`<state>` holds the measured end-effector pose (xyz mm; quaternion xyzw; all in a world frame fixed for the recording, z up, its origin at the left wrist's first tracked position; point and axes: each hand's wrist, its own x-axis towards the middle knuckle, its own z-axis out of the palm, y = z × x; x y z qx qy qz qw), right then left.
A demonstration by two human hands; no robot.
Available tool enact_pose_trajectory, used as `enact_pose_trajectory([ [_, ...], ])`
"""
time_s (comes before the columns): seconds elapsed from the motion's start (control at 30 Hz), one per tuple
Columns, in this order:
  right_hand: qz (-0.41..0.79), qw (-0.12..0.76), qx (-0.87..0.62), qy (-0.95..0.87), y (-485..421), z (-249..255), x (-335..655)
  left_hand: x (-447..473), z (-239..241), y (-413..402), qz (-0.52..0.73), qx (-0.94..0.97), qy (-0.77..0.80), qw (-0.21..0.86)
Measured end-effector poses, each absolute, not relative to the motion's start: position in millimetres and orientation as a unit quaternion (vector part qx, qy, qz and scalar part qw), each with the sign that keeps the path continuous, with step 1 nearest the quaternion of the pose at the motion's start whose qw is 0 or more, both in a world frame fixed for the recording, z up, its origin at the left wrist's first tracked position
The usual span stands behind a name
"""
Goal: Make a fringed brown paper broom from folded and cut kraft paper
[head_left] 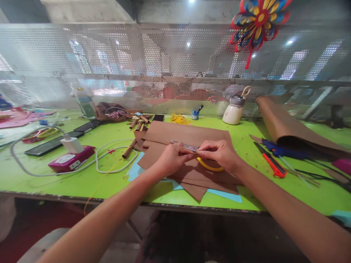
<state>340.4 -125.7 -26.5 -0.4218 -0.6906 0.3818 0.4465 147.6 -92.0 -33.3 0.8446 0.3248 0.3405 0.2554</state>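
Note:
Over a stack of brown paper sheets (pixel 189 129), my left hand (pixel 175 157) and my right hand (pixel 219 155) meet with their fingertips nearly touching. Both are closed in a pinch, and whatever lies between the fingers is hidden or too small to name. A pair of scissors (pixel 210 168) with a yellow handle lies on the paper under my hands; its metal blades show just behind the fingertips. Light blue paper (pixel 227 194) sticks out from beneath the brown sheets. Left of the stack lies a small brown paper roll (pixel 129 149).
At right lie a red-and-black utility knife (pixel 272 166), a blue glue gun (pixel 285 150) and a large rolled brown sheet (pixel 279 117). At left are a purple power socket (pixel 71 160), a white cable (pixel 97 160) and a phone (pixel 55 143). A cream flask (pixel 233 111) stands behind.

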Motion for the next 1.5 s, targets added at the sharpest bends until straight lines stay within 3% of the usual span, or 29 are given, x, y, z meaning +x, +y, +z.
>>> enact_pose_trajectory([
  [0.17, 0.455, 0.438, -0.427, -0.647, -124.4, -28.6, 338.8, 148.6, -31.9, -95.6, 0.347, 0.850, 0.324, 0.227],
  [0.6, 0.353, 0.464, -0.447, -0.679, -124.2, -30.0, 337.7, 149.3, -28.8, -98.5, 0.331, 0.855, 0.339, 0.209],
  [0.73, 0.373, 0.455, -0.456, -0.668, -125.8, -26.6, 336.2, 149.4, -27.3, -100.0, 0.327, 0.854, 0.345, 0.210],
  [1.03, 0.431, 0.441, -0.457, -0.641, -119.4, -31.0, 341.7, 151.2, -27.3, -107.6, 0.247, 0.781, 0.339, 0.462],
  [1.5, 0.584, 0.455, -0.420, -0.525, -110.3, -34.7, 346.8, 145.9, -30.3, -96.3, 0.250, 0.773, 0.348, 0.468],
])
